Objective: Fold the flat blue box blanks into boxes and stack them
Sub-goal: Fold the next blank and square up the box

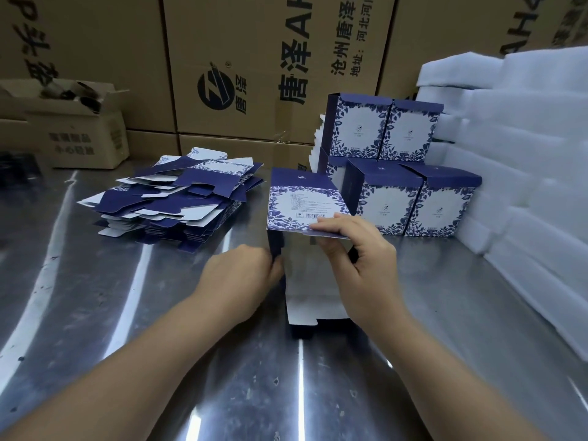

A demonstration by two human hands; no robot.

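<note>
A blue and white box blank, partly opened into a tube, lies on its side on the steel table in front of me. My right hand pinches its near top edge by the barcode panel. My left hand grips the blank's left wall with curled fingers. A loose pile of flat blanks lies to the left. Several folded boxes are stacked in two layers at the back right.
White foam sheets are piled along the right side. Large brown cartons form a wall behind the table. A smaller open carton with dark items in it stands at the back left.
</note>
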